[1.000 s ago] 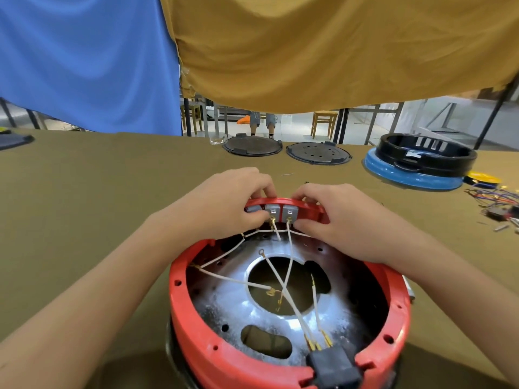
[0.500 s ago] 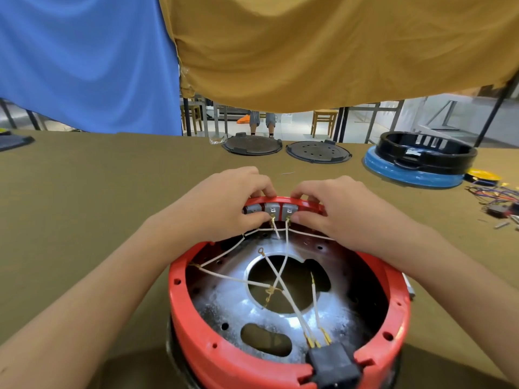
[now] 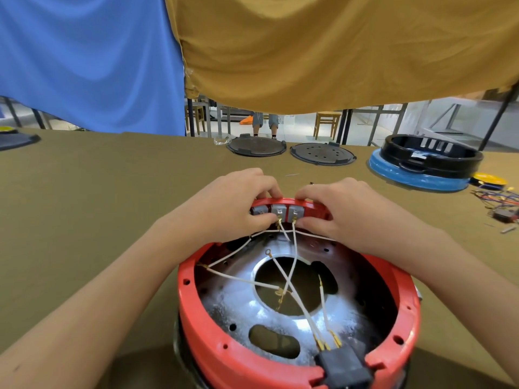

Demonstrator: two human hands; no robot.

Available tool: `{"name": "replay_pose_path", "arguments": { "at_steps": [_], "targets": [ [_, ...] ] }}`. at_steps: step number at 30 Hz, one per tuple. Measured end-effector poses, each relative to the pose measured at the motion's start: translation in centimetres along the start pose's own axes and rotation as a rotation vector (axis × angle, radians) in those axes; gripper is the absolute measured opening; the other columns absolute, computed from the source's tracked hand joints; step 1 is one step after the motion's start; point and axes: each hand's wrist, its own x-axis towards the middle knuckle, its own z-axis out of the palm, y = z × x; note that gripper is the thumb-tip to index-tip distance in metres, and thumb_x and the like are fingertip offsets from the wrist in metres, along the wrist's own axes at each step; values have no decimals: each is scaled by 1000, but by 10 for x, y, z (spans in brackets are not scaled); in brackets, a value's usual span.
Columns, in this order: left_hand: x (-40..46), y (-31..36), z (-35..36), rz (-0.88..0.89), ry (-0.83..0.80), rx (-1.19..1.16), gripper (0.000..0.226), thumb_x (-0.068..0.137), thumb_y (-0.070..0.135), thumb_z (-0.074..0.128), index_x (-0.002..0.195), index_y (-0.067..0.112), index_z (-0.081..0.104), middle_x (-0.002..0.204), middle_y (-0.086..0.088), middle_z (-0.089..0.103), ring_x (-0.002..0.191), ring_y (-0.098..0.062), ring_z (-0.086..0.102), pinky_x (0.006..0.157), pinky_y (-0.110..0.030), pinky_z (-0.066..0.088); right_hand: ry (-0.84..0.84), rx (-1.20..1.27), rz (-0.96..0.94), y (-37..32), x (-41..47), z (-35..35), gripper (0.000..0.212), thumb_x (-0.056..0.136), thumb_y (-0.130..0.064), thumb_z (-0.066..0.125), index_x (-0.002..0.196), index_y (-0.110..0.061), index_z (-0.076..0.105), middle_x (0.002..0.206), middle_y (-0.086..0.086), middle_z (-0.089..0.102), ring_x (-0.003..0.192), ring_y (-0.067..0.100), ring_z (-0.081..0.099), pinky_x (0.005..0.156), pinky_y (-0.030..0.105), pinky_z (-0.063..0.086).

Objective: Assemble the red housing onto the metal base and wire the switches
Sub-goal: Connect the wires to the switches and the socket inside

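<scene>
a: what's on the tabletop from where you stand?

b: the big thing is the red housing, near the front edge, right under the person. it sits around the metal base, so i'd judge the fitting step is done, or nearly.

a: so it's the wiring now?

b: looks that way. both hands are at the far rim of the housing, where three grey switches sit side by side in the red wall. the left hand has its fingers curled over the rim with the thumb pressed in just below the switches. the right hand does the same from the other side, pinched narrow right by a brass terminal. i can't tell whether it actually grips the terminal or just steadies it.

a: and the wires?

b: white wires run up from a black connector block at the near rim and cross over the hole in the base. two of them reach the middle and right switches. one ring-ended lead lies loose on the metal, and another short one ends free near the right side of the hole.

a: what does the next move call for?

b: my guess is a firm, straight push to seat those terminals on the switch tabs, with the housing braced so it doesn't rock. then the loose leads need picking up and routing. small parts, fine fingertip work.
</scene>
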Motion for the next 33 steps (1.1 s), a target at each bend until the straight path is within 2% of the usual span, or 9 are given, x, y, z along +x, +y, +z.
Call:
{"name": "replay_pose_path", "arguments": {
  "at_steps": [4,7,10,12,15,19,28,33],
  "targets": [
    [1,0,0,-4,1,6,27,88,37,66,114,32,61,100,10,53,92,-9,55,87,-36,49,8,-3,-6,1,0,1,29,92,-47,60,115,-29,62,88,-7,67,76,15,61,70,30,50],
    [0,1,0,-8,5,-13,27,87,37,66,113,33,61,99,10,54,92,-10,56,86,-37,49,84,13,-57,2,-2,-1,37,89,-43,66,123,-32,59,101,-10,62,82,8,56,74,27,47],
    [-2,1,-1,-11,9,-39,28,86,39,67,112,32,62,100,9,55,92,-10,56,86,-37,49,117,-11,-213,3,-2,-7,23,88,-35,70,110,-34,68,96,-9,47,83,7,45,72,29,42],
    [-2,1,-1,-16,5,-44,28,86,38,67,113,32,62,101,8,56,93,-10,57,87,-36,49,53,-37,-306,2,1,-10,12,89,-29,70,99,-32,76,90,-8,45,84,11,41,71,33,42],
    [-3,2,-1,-17,5,-51,27,87,36,67,113,32,61,102,7,56,93,-10,56,87,-35,48,-6,-115,-374,0,6,-10,12,93,-31,65,96,-30,76,88,-7,46,86,13,42,68,35,44],
    [-2,1,-1,-17,1,-51,27,87,36,66,113,32,61,100,9,54,92,-9,55,85,-32,47,-14,-138,-397,-1,9,-9,14,95,-30,61,95,-26,75,89,-6,50,84,11,42,67,34,44],
    [-1,0,-1,-17,15,-59,27,87,32,67,114,29,64,97,9,53,89,-8,54,82,-29,45,-28,-80,-372,3,10,-10,13,94,-28,64,97,-25,77,89,-5,53,83,11,43,74,31,41],
    [-3,2,-2,-22,8,-82,26,87,31,66,113,29,64,100,7,54,91,-9,55,84,-30,47,-23,-42,-324,7,5,-11,18,92,-22,67,107,-28,75,93,-7,55,86,12,46,77,30,40]
  ]
}}
